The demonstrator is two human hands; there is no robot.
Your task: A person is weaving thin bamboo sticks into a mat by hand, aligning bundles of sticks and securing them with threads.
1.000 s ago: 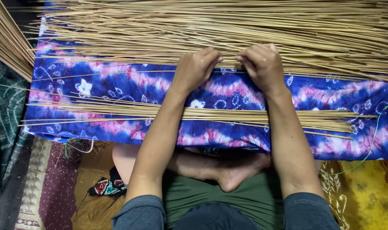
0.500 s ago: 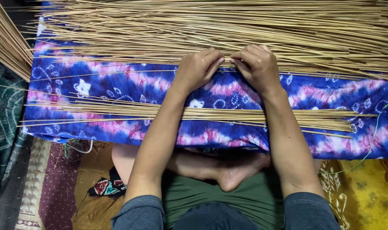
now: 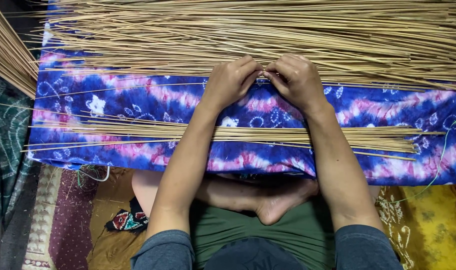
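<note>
Head view: both hands, left hand (image 3: 231, 80) and right hand (image 3: 297, 79), meet, pinching thin tan sticks (image 3: 338, 35) at the big pile's near edge; bare tie-dyed cloth (image 3: 138, 95) lies open beside them; a smaller bundle (image 3: 138, 131) crosses under the forearms.

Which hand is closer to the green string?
Right. The right hand sits on the string's side, toward the cloth's right end; the left hand lies farther left.
</note>
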